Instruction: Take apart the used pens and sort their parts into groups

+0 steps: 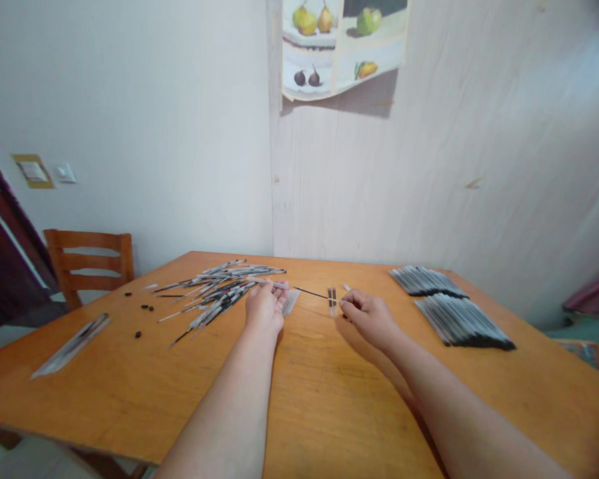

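Note:
My right hand (367,313) pinches one end of a thin dark rod (312,293), like a pen refill, which points left towards my other hand. My left hand (267,305) is turned partly palm up, its fingers curled around a pale, slim pen-like piece (279,285). Under its fingertips lies a translucent flat strip (291,302). Between the hands, two short dark sticks (332,294) with clear lower parts lie side by side. Just beyond my left hand spreads a loose heap of thin grey and black pen-like sticks (219,289).
Two neat rows of clear sticks with black ends, a far bundle (426,281) and a near bundle (462,321), lie at the right. A clear packet (72,346) and small black caps (138,334) are on the left of the wooden table (329,412). A chair (92,263) stands behind.

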Tool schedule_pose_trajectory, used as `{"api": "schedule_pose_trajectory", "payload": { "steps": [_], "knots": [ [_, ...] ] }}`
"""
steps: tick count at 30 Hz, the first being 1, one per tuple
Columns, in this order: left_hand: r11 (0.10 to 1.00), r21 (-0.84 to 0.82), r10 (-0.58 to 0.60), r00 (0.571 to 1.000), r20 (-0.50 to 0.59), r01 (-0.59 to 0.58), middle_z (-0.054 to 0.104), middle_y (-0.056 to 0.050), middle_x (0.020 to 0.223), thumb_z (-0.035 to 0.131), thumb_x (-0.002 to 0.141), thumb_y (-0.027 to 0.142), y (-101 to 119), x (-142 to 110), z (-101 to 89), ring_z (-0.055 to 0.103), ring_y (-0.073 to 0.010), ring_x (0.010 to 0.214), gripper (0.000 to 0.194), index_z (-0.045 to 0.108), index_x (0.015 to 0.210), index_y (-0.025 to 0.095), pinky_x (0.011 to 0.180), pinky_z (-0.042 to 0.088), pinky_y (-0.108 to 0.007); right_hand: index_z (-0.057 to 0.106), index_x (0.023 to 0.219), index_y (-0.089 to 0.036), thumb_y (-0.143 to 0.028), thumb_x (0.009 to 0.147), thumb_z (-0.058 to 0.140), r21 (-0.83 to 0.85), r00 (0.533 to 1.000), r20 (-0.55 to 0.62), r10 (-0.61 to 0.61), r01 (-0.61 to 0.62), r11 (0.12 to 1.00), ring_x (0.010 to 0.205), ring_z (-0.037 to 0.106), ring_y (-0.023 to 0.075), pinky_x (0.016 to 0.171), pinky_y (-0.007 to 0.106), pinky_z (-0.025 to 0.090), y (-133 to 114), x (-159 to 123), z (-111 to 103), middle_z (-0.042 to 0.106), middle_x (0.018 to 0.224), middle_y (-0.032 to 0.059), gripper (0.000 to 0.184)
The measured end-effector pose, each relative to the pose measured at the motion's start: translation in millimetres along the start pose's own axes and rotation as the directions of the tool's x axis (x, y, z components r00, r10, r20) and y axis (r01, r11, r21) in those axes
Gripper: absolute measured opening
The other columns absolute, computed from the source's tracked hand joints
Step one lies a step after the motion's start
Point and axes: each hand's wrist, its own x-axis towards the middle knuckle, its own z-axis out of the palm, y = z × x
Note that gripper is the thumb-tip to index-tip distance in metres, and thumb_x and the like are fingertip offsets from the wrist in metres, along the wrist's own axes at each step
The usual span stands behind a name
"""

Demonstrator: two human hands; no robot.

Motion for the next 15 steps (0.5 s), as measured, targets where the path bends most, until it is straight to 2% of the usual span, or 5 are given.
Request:
{"api": "schedule_pose_trajectory", "payload": {
  "steps": [4, 8, 12, 15],
  "knots": [
    [0.998, 0.062, 0.037, 0.996, -0.084, -0.032, 0.067, -0.004, 0.077, 0.052, 0.089, 0.014, 9, 6, -5.2, 0.067, -0.0112, 0.066, 0.008, 0.053, 0.082, 0.018, 0.063, 0.053, -0.023, 0.062, 0.073, -0.02, -0.036, 0.087, 0.047, -0.19, 0.991, -0.06, 0.117, -0.126, 0.974, 0.066, 0.057, 0.0142, 0.058, 0.024, 0.032, -2, -1, -6, 0.064, 0.068, 0.0005, 0.026],
    [0.982, 0.182, 0.075, 0.991, -0.115, -0.054, 0.065, -0.003, 0.075, 0.056, 0.084, 0.015, 8, 6, -7.5, 0.064, -0.0104, 0.06, 0.003, 0.054, 0.082, 0.017, 0.054, 0.046, -0.019, 0.064, 0.079, -0.021, -0.039, 0.09, 0.045, -0.462, 0.967, -0.131, 0.216, -0.253, 0.85, 0.069, 0.059, 0.0165, 0.056, 0.026, 0.027, -6, -4, -3, 0.068, 0.077, 0.0038, 0.028],
    [0.95, 0.286, 0.161, 0.981, -0.11, -0.124, 0.061, 0.0, 0.069, 0.06, 0.079, 0.019, 4, 12, -10.9, 0.057, -0.0086, 0.053, 0.006, 0.055, 0.081, 0.017, 0.046, 0.036, -0.016, 0.065, 0.086, -0.02, -0.038, 0.092, 0.042, -0.617, 0.977, -0.122, 0.176, -0.213, 0.758, 0.076, 0.062, 0.0196, 0.059, 0.027, 0.031, -11, -6, 7, 0.07, 0.087, 0.0084, 0.03],
    [0.911, 0.368, 0.243, 0.962, -0.12, -0.184, 0.06, 0.001, 0.069, 0.061, 0.077, 0.022, 0, 20, -15.2, 0.053, -0.0075, 0.052, 0.008, 0.056, 0.081, 0.016, 0.048, 0.036, -0.017, 0.066, 0.087, -0.018, -0.037, 0.094, 0.04, -0.672, 0.984, -0.093, 0.153, -0.175, 0.719, 0.081, 0.064, 0.0232, 0.066, 0.029, 0.037, -14, -5, 15, 0.07, 0.09, 0.0117, 0.032]
  ]
}}
